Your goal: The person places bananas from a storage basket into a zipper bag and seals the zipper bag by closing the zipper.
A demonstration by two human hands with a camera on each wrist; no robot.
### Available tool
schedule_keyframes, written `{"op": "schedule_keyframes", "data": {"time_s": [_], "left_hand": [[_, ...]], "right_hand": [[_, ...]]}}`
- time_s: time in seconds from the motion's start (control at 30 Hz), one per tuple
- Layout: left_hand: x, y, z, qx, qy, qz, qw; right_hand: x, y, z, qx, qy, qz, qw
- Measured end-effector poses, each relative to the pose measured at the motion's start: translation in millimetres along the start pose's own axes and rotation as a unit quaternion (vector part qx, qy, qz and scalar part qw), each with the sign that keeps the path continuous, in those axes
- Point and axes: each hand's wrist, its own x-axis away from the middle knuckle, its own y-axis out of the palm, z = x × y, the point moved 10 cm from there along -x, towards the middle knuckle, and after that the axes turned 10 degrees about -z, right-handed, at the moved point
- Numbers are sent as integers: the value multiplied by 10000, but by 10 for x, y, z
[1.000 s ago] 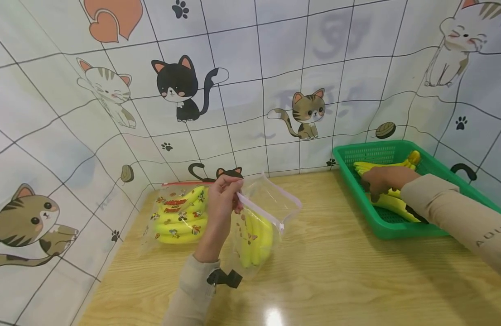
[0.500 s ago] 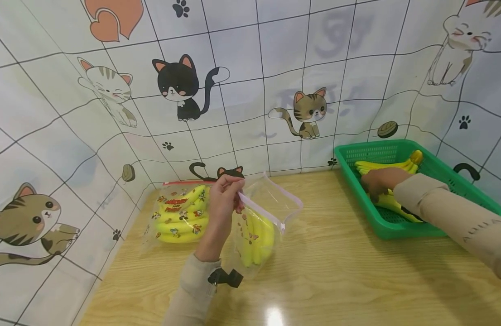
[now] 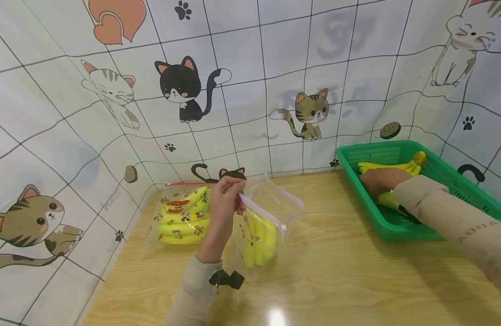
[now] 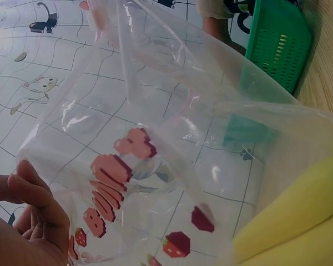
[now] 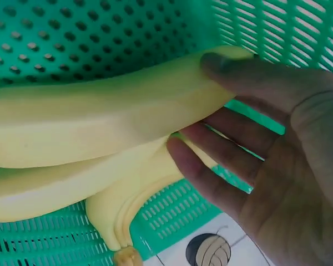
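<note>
My left hand (image 3: pixel 222 203) pinches the lilac-edged mouth of a clear zip bag (image 3: pixel 289 197), which gapes toward the right. Inside that bag lie yellow bananas (image 3: pixel 258 244), and pink and red prints show on its plastic in the left wrist view. At the right, my right hand (image 3: pixel 382 179) reaches down into a green basket (image 3: pixel 391 231). The right wrist view shows the thumb on top of a banana (image 5: pixel 111 119) near its tip, with the fingers spread along its underside. Another bunch of bananas (image 5: pixel 144 177) lies beyond it in the basket.
Left of my left hand lies a second zip bag (image 3: pixel 162 226) with a red closure, cartoon prints and bananas inside. Both bags and the basket are on a wood-grain table (image 3: pixel 324 276). A cat-patterned wall covering (image 3: pixel 242 104) rises behind and at both sides.
My right hand has shifted slightly left and deeper into the basket, so its fingers are more hidden in the head view. The left hand keeps its pinch on the bag's mouth.
</note>
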Motion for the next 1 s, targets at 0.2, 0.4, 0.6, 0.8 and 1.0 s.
{"op": "schedule_keyframes", "data": {"time_s": [0.2,0.4,0.6,0.8,1.0], "left_hand": [[2,-13,4,-52,29,27,10000],[8,-7,-9,-29,-12,42,10000],[-2,2,-5,-94,-14,63,9999],[-17,9,-33,-128,-56,56,9999],[-19,25,-45,-188,-2,39,9998]], "right_hand": [[127,-153,99,-421,-322,26,9986],[303,-373,260,-137,-294,738,9967],[560,-717,429,-303,-137,1833,9825],[743,-957,440,-278,-17,2179,9756],[896,-1189,293,-388,57,2291,9726]]}}
